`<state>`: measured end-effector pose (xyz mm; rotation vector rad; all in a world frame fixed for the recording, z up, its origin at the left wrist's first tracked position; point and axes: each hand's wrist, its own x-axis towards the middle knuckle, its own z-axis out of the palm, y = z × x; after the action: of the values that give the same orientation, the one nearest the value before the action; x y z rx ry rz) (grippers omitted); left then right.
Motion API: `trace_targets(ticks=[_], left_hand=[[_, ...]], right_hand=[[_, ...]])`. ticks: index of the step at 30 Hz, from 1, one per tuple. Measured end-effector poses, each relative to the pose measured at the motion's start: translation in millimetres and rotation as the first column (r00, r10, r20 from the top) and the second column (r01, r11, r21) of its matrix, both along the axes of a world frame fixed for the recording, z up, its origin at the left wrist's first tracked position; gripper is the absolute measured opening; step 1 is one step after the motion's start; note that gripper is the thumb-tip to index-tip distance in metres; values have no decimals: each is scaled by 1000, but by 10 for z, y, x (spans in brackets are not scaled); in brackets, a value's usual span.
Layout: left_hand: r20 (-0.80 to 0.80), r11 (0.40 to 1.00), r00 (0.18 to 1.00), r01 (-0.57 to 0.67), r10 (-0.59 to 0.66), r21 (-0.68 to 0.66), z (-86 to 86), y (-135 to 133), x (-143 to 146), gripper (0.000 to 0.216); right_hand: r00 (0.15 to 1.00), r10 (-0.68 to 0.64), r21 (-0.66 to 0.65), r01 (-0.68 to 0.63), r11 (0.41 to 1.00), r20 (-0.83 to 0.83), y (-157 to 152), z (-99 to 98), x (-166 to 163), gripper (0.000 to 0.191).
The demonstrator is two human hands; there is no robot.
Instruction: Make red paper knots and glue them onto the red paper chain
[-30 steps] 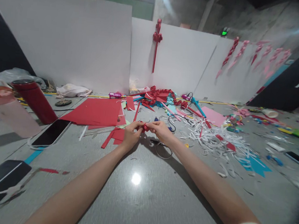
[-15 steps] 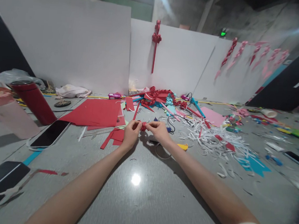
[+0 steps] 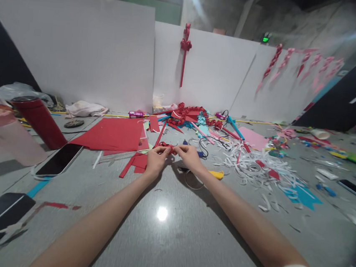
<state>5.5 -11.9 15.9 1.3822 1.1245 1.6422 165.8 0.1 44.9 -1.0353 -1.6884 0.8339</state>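
Between my fingertips is a small folded red paper piece (image 3: 170, 148), held just above the grey table (image 3: 161, 245). My left hand (image 3: 157, 159) pinches its left side, and my right hand (image 3: 190, 156) pinches the right side. More red folded paper shows behind my left fingers, and a thin red strip (image 3: 161, 132) runs up and away from there. Part of the piece is hidden by my fingers. Flat red sheets (image 3: 111, 133) and cut red strips (image 3: 127, 167) lie left of my hands. A yellow-handled cutter (image 3: 217, 174) is by my right wrist.
At left are a red flask (image 3: 42, 122), a pink cup (image 3: 14, 136) and a phone (image 3: 59, 160). White paper scraps (image 3: 251, 161) spread to the right. A red paper chain (image 3: 195, 110) lies at the back, before a white board (image 3: 202, 77) with a red paper ornament (image 3: 185, 52).
The red folded piece has turned or shifted, so more of it shows above and behind my left fingers. Both hands stay in nearly the same place.
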Motion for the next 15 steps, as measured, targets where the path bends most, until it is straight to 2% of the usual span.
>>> trace_targets(ticks=[7, 15], left_hand=[[-10, 1000, 1000, 28, -28, -1, -15, -14, 7, 27], [-31, 1000, 1000, 5, -5, 4, -4, -24, 13, 28]], right_hand=[[999, 0, -9, 0, 1000, 41, 19, -26, 14, 33], [997, -18, 13, 17, 1000, 72, -1, -28, -2, 30]])
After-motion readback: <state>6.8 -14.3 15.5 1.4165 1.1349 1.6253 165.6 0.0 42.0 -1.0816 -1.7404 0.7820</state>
